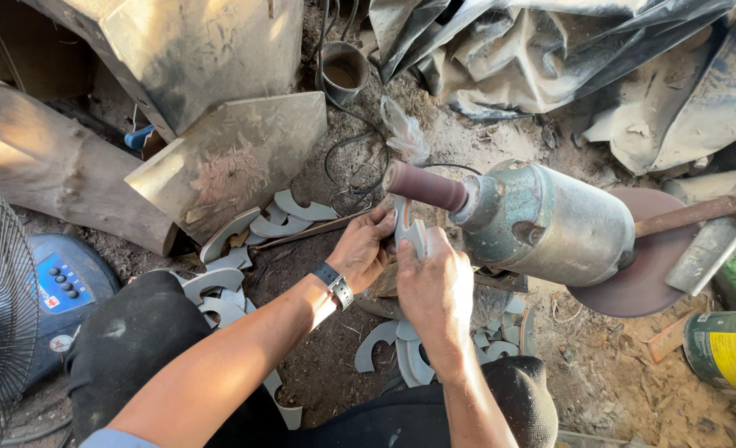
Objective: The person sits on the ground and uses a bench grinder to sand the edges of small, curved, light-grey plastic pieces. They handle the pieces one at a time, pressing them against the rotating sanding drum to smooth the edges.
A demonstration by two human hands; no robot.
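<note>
Left hand and right hand pinching flat grey curved plastic piece, held up against reddish-brown cylindrical sanding drum of dusty green motor. Similar grey curved pieces scattered on dirt floor.

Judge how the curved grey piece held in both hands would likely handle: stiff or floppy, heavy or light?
The curved grey piece looks thin and flat, so probably light. It keeps its shape between the left hand and right hand, suggesting stiffness. Being flat, it would likely slide rather than roll.
</note>
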